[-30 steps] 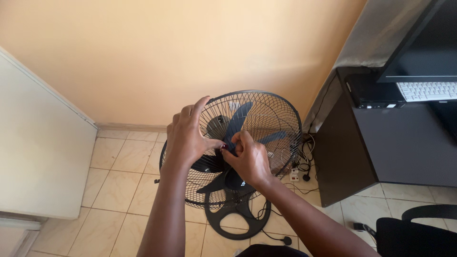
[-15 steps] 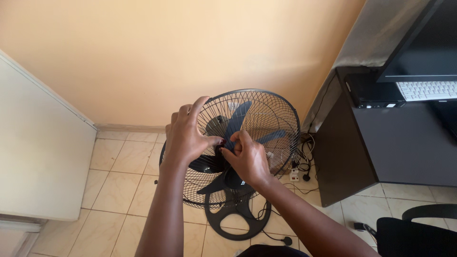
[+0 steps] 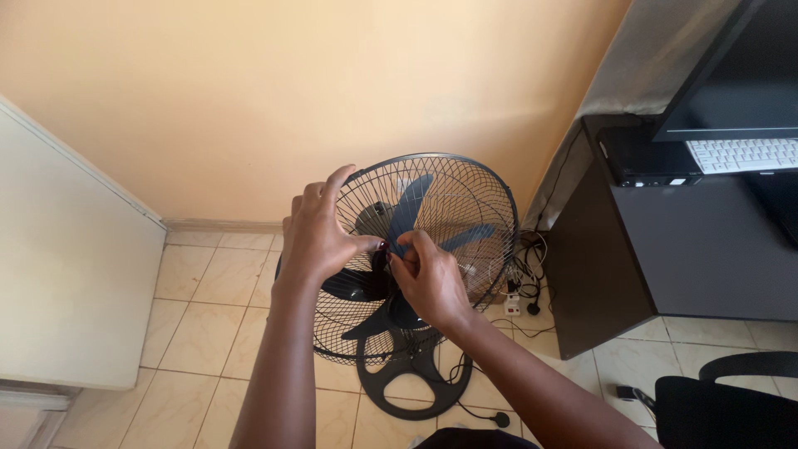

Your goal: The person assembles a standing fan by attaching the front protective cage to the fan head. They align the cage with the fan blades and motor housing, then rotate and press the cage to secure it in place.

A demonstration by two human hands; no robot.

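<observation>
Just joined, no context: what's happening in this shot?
A person has both hands at the middle of a black standing fan with a round wire cage and dark blue blades. The left hand and right hand pinch at the hub area; what they grip is hidden. The fan stands on beige floor tiles beside a dark desk.

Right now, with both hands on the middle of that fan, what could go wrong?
Both the left hand and right hand pinch the hub among the blades with no front cover visible, so fingers could get nicked. The fan might tip on its round base. The cord on the floor could trip someone.
</observation>
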